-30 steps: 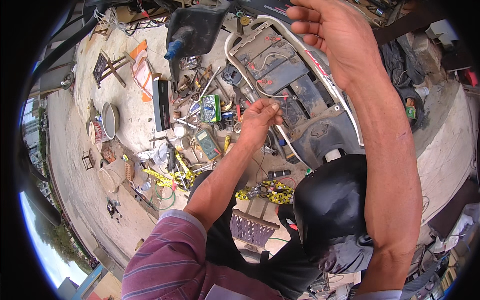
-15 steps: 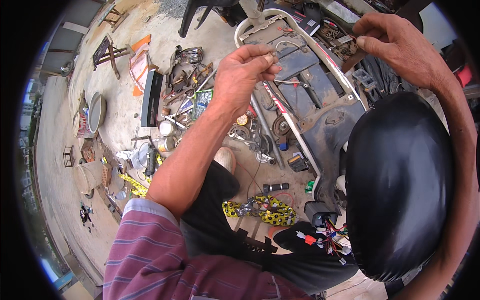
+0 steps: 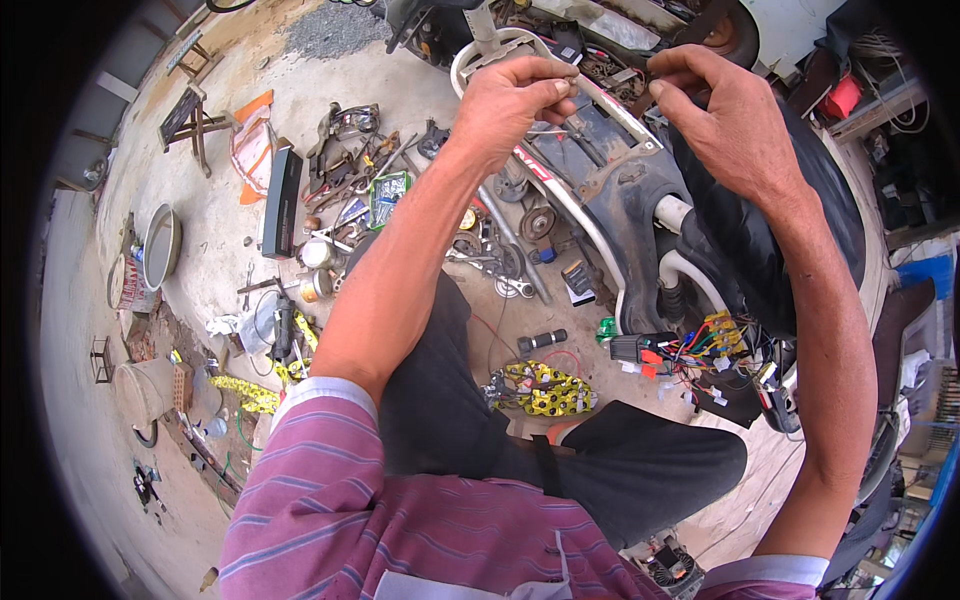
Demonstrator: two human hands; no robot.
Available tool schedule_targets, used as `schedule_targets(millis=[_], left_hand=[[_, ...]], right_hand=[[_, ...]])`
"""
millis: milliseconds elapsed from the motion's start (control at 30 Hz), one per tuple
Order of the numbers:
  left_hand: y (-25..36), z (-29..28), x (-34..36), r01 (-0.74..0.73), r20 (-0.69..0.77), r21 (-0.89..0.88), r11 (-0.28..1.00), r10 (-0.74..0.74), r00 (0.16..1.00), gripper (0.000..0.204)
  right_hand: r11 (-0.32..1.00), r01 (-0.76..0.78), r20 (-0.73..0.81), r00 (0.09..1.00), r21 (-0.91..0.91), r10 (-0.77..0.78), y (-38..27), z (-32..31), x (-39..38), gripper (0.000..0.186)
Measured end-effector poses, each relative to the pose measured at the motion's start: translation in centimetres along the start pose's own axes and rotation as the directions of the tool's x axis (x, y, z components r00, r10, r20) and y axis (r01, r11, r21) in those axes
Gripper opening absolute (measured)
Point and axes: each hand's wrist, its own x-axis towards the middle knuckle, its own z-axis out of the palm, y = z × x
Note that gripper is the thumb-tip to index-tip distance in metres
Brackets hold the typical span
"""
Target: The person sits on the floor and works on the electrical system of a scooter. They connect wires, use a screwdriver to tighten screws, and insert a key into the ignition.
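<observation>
My left hand (image 3: 510, 108) is raised over the scooter frame (image 3: 628, 225), thumb and forefinger pinched together. A tiny piece shows at those fingertips, too small to name. Level with it on the right, my right hand (image 3: 725, 125) has its fingers curled and thumb drawn in toward the forefinger. Whatever that hand may hold cannot be made out. The frame, with white tubes and dark dusty panels, stands below and beyond both hands. Beside my right forearm lies a bulky, shiny black padded thing (image 3: 830, 190), partly covered by the arm.
Colourful wires with connectors (image 3: 690, 355) hang from a black box (image 3: 638, 348) near my knee. Tools and metal parts (image 3: 350, 165) litter the ground at left, beside a long black box (image 3: 281, 205). A yellow patterned wrap (image 3: 545, 390) and a black cylinder (image 3: 541, 341) lie before me.
My view has shifted, so the frame and ground appear displaced. Both hands stay raised; the right has come nearer the left. The black padded thing now sits behind my right forearm.
</observation>
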Motion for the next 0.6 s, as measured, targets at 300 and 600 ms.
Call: schedule_targets(millis=[300,600], left_hand=[[0.1,-0.9,-0.4,-0.163,0.047,0.287,0.944,0.156,0.987,0.019],[-1.8,-2.4,0.5,-0.226,0.044,0.541,0.81,0.241,0.97,0.026]], right_hand=[[0.787,-0.306,-0.013,0.929,0.535,0.37,-4.0,9.0,-0.8,0.038],[0.061,-0.444,0.364,0.799,0.894,0.479,-0.3,14.9,0.4,0.023]])
